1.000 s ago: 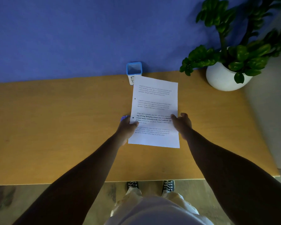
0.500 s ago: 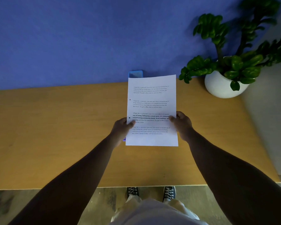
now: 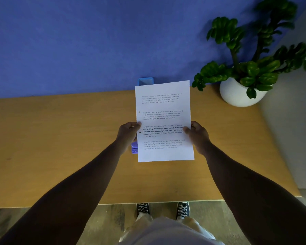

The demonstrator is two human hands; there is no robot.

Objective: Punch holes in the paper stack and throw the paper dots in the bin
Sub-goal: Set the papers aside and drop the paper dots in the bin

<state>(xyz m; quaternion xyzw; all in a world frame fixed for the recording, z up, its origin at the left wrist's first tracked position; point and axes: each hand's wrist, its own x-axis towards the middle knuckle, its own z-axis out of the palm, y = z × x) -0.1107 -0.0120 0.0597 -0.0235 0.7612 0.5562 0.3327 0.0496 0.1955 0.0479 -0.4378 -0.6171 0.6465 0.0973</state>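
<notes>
1. Both hands grip the paper stack (image 3: 163, 119) at mid-height: left hand (image 3: 128, 133) on its left edge, right hand (image 3: 197, 136) on its right edge, thumbs on the printed face.
2. Two punched holes visible along the stack's left margin.
3. Purple hole punch (image 3: 134, 147) lies on the desk (image 3: 60, 138), partly hidden behind the stack's lower left edge.
4. Blue bin (image 3: 145, 81) stands at the desk's far edge, behind the stack's top.
5. Potted plant (image 3: 245, 78) at far right.

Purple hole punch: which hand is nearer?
Left. The left hand grips the paper stack just above the purple hole punch; the right hand holds the stack's opposite edge.
</notes>
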